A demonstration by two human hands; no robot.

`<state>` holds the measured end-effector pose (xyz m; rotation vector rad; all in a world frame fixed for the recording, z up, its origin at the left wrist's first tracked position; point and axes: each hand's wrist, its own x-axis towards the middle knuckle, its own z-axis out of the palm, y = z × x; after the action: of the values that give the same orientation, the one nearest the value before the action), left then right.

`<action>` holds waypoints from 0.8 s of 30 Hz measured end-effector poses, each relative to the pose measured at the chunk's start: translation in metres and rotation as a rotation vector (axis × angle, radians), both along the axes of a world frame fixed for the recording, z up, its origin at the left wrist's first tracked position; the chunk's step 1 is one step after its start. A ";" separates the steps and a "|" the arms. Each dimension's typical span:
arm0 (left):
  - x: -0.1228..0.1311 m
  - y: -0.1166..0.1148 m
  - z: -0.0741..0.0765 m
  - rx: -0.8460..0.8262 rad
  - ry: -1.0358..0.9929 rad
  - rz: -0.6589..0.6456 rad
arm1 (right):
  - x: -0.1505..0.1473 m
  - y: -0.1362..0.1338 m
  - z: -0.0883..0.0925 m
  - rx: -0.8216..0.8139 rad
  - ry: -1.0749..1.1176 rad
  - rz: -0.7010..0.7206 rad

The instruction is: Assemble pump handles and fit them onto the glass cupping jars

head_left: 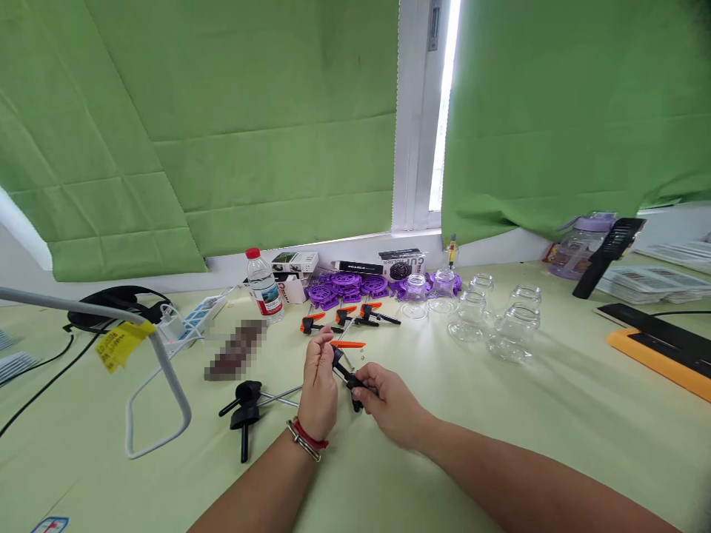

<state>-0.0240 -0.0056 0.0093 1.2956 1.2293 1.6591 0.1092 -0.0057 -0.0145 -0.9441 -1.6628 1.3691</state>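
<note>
Both hands meet over the pale green table (500, 414) on a small black and orange bar clamp (345, 368). My left hand (318, 392) is closed round its upper part, near the orange trigger. My right hand (389, 403) pinches the black handle end. The clamp's thin metal bar runs off to the left, towards two black clamp parts (244, 403) lying on the table. Just beyond my hands lie three more black and orange clamps (347, 318) in a row.
Behind the clamps are purple plastic pieces (347, 287), small boxes (294, 263), a water bottle (264, 285) and several clear glass jars (500, 314). A grey metal frame (161, 370), a power strip (194, 314) and cables sit left. An orange and black device (661, 348) lies right.
</note>
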 end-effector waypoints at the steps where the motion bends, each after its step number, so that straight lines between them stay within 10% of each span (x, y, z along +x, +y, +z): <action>1: 0.001 -0.001 0.000 0.032 0.003 -0.011 | -0.002 -0.002 0.002 -0.064 0.058 0.011; 13: -0.005 -0.010 0.006 0.236 0.186 -0.067 | 0.015 -0.006 0.038 -0.280 0.276 0.102; 24: -0.011 -0.010 0.010 0.212 0.309 -0.060 | 0.016 -0.009 0.036 0.084 0.110 0.027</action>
<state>-0.0352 -0.0153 0.0191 1.7540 1.1970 1.6231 0.1249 -0.0145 0.0215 -0.7866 -1.6418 1.3342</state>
